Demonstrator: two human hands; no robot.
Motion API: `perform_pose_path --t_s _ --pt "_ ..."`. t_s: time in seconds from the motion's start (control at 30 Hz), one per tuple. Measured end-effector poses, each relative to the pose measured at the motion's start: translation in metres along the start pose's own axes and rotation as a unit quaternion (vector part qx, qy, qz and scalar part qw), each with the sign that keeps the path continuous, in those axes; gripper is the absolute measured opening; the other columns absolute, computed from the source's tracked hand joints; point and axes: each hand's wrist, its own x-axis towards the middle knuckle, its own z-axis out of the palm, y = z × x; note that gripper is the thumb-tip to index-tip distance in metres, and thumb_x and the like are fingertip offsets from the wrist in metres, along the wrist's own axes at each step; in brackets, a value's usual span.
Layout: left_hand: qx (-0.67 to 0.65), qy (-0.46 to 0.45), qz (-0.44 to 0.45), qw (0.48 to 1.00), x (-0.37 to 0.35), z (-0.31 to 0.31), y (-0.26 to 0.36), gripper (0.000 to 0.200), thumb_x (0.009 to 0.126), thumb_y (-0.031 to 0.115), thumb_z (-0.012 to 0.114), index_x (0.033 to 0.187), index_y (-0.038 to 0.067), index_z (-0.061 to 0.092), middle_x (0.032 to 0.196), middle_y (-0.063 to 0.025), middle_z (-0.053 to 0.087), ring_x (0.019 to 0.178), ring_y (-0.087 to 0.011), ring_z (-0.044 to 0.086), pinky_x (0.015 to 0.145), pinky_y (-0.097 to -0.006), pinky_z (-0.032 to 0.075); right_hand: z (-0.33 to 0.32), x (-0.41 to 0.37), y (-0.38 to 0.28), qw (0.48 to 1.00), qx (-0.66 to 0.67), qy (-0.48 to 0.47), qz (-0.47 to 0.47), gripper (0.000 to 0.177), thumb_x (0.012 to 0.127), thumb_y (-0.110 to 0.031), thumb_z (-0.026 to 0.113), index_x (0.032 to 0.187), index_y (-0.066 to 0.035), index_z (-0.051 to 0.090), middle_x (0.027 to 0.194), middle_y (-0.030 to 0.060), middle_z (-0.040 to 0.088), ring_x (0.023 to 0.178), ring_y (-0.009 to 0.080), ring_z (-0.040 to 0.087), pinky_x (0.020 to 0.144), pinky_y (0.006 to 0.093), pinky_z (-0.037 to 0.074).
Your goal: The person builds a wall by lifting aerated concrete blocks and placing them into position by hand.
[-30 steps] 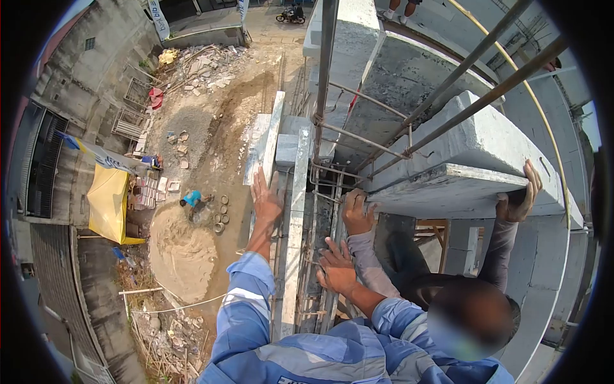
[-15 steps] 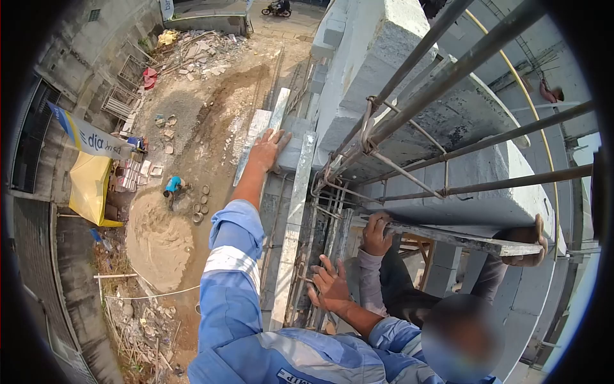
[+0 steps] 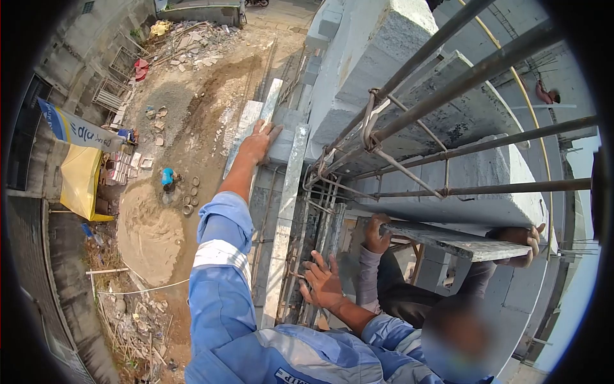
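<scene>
Stretched far forward, my left hand lies with fingers spread against the end of a pale plank and a grey block. My right hand is nearer my body, fingers apart, resting by thin metal bars and narrow boards inside the gap; it holds nothing visible. Between my hands runs a long mortar-stained plank. At the right, a co-worker's two hands grip a flat, stained board at its ends, beneath a light block wall.
Steel reinforcing bars cross the upper right, tied near a bent stirrup. A light block wall rises ahead. Far below are a sand pile, a person in blue, buckets and a yellow canopy.
The co-worker's board has tilted, showing more of its face. My view has shifted slightly, and both my hands stay at about the same places.
</scene>
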Motion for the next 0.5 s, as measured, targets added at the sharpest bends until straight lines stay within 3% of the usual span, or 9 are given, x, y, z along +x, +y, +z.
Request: perform_pose_path --t_s 0.23,0.5 --pt "-0.003 0.002 0.014 1.0 -0.001 -0.003 -0.003 0.118 0.052 0.007 0.092 0.153 0.024 0.033 0.155 -0.0048 0.036 0.147 -0.0335 0.027 0.115 -0.0421 0.042 -0.001 0.0 -0.001 1.0 0.017 -0.01 0.008 0.024 0.083 -0.028 0.066 0.097 -0.008 0.067 0.125 0.0077 0.06 0.145 0.0298 0.033 0.117 0.0599 0.019" --pt "-0.036 -0.005 -0.005 0.999 -0.007 -0.011 0.004 0.113 0.054 0.003 0.09 0.151 0.023 0.036 0.156 -0.0021 0.036 0.147 -0.0313 0.027 0.115 -0.0412 0.042 0.003 -0.002 0.002 1.0 0.028 -0.01 0.008 0.025 0.083 -0.027 0.066 0.099 -0.007 0.065 0.125 0.0064 0.059 0.144 0.0308 0.035 0.117 0.0607 0.019"
